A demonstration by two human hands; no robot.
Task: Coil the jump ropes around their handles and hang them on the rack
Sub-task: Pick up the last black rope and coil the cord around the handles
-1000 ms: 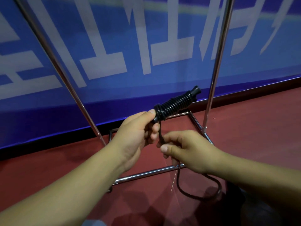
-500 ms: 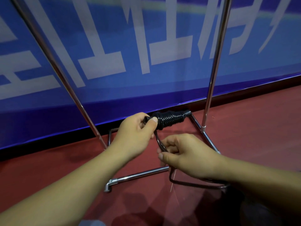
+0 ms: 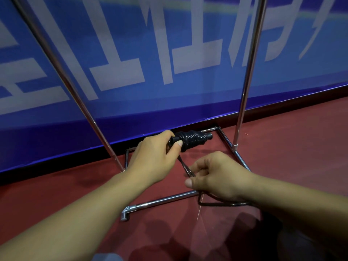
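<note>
Red floor point(image 3: 291, 157) beyond rack point(image 3: 163, 200) base

Rack point(image 3: 165, 200): two chrome uprights rise left and right, with an open gap between them above the hands. Base bars frame a rectangle on the red floor point(image 3: 293, 151). Blue banner wall point(image 3: 188, 44) closes the far side just behind the rack. Open floor lies right of the right upright.

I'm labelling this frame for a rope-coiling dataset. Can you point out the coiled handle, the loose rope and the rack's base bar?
coiled handle point(image 3: 191, 138): head view, on the black wound coils.
loose rope point(image 3: 185, 167): head view, on the strand between the hands.
rack's base bar point(image 3: 163, 200): head view, on the near chrome floor tube.
</note>
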